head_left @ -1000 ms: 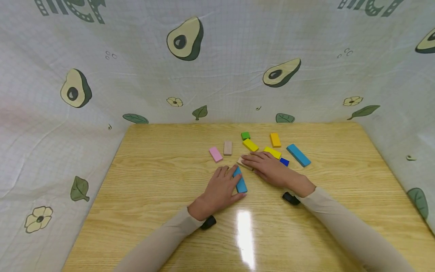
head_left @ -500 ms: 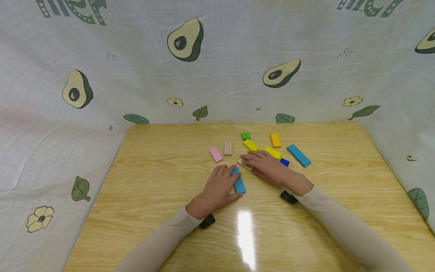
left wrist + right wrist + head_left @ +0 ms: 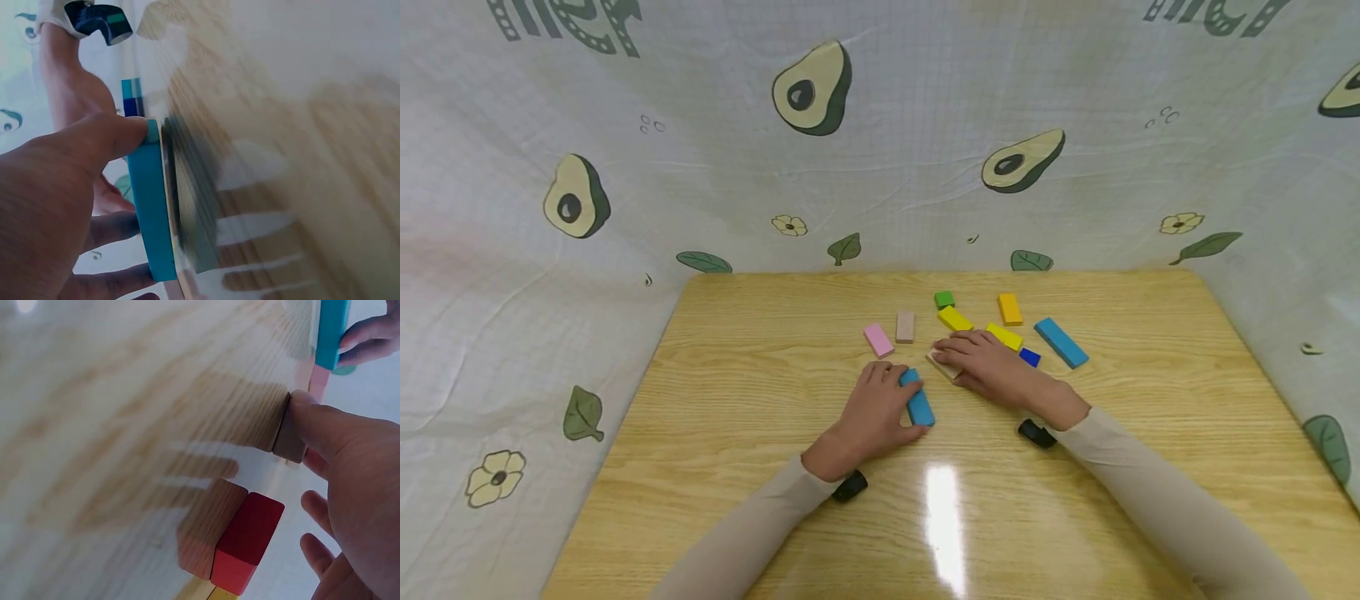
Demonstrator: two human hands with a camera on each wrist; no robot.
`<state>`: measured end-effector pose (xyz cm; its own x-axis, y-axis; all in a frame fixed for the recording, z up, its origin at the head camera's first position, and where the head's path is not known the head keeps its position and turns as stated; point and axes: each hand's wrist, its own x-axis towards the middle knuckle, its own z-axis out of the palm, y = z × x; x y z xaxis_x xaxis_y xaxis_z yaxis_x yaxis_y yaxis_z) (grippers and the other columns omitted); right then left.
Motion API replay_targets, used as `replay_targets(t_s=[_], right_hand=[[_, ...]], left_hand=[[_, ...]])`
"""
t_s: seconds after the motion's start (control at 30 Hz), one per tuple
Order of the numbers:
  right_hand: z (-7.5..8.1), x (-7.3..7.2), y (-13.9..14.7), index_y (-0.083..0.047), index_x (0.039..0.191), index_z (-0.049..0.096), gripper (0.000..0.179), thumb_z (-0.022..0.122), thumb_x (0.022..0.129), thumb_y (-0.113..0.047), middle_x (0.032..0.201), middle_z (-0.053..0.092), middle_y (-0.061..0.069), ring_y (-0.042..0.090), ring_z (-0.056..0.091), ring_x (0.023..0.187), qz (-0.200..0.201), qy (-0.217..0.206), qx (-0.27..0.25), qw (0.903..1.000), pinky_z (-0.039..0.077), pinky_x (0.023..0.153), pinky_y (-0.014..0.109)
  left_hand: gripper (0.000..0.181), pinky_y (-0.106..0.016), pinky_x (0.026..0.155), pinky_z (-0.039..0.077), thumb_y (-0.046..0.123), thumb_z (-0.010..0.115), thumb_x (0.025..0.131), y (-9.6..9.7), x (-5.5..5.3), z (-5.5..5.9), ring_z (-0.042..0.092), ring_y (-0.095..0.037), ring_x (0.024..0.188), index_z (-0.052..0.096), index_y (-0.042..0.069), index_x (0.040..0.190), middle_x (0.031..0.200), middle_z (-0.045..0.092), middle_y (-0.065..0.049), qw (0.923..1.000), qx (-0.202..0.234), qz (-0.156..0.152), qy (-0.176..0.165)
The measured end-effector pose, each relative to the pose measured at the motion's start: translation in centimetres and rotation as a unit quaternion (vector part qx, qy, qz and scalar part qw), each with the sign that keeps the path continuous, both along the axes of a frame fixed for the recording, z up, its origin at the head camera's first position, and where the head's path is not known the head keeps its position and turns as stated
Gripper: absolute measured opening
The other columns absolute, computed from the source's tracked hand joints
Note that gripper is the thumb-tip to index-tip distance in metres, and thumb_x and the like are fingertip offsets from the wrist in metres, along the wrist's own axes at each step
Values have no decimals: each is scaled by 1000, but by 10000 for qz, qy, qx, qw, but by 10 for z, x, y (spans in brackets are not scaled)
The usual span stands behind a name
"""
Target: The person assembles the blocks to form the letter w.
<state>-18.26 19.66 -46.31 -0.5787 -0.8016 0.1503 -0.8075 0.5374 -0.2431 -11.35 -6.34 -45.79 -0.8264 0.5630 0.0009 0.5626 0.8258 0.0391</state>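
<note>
- Nearest are two pale sleeves (image 3: 741, 529), each with a black wrist camera (image 3: 850, 486) at the cuff, reaching over the wood-grained surface (image 3: 737, 400).
- The left hand (image 3: 872, 408) pinches a blue block (image 3: 917, 400), thumb at its near end, the other fingers at its far part. Whether it quite touches the surface I cannot tell.
- The blue block points mostly away from the person, far end leaning left.
- The right hand (image 3: 988, 365) holds a wooden block (image 3: 943, 364), thumb at one end and fingers over the top; the outer fingers hang apart from it.
- What seems to matter most: the wooden block lies just right of the blue block's far end, with a gap between. Its long axis slants the same way but more crosswise, and the right hand is nearer to it.
- A red block (image 3: 247, 537) sits beside the right hand's outer fingers, hidden from above.
- Beyond: a pink block (image 3: 879, 341) and a pale brown block (image 3: 906, 327) to the left; a dark-blue block (image 3: 1030, 357), two yellow blocks (image 3: 1004, 337) and a second blue block (image 3: 1062, 342) to the right; then an orange block (image 3: 1011, 309) and a green block (image 3: 944, 300).
- Farthest, an avocado-print cloth (image 3: 910, 125).
</note>
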Motion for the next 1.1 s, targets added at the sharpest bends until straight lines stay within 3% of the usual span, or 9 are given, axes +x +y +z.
replay_targets(t_s=[0.27, 0.5, 0.77, 1.1], right_hand=[[2, 0, -1, -3, 149, 60, 50, 72, 101, -10, 153, 58, 15, 41, 49, 142, 18, -17, -16, 10000, 37, 117, 64], [2, -1, -2, -2, 149, 59, 51, 72, 101, -10, 152, 58, 16, 41, 49, 141, 19, -113, -34, 9999, 37, 116, 65], [1, -3, -3, -1, 145, 63, 50, 76, 98, -8, 148, 61, 17, 42, 52, 138, 101, -39, -180, 9998, 41, 112, 63], [2, -4, -5, -1, 143, 65, 51, 79, 97, -18, 142, 63, 18, 41, 54, 133, 14, -22, -89, 10000, 42, 112, 61]], left_hand=[[66, -52, 120, 36, 60, 77, 92, -28, 2, 3, 52, -35, 134, 69, 17, 141, 147, 59, -14, 9984, 474, 179, 249], [66, -56, 119, 36, 54, 83, 88, -66, 0, 7, 51, -39, 132, 71, 13, 138, 144, 60, -18, 9945, 821, 578, 308], [66, -60, 118, 35, 52, 83, 89, -110, -3, 6, 51, -43, 133, 70, 12, 139, 145, 59, -21, 9905, 796, 1073, 318], [65, -64, 116, 35, 48, 84, 89, -144, -3, -3, 51, -48, 133, 70, 7, 137, 143, 59, -25, 9885, 807, 1219, 391]])
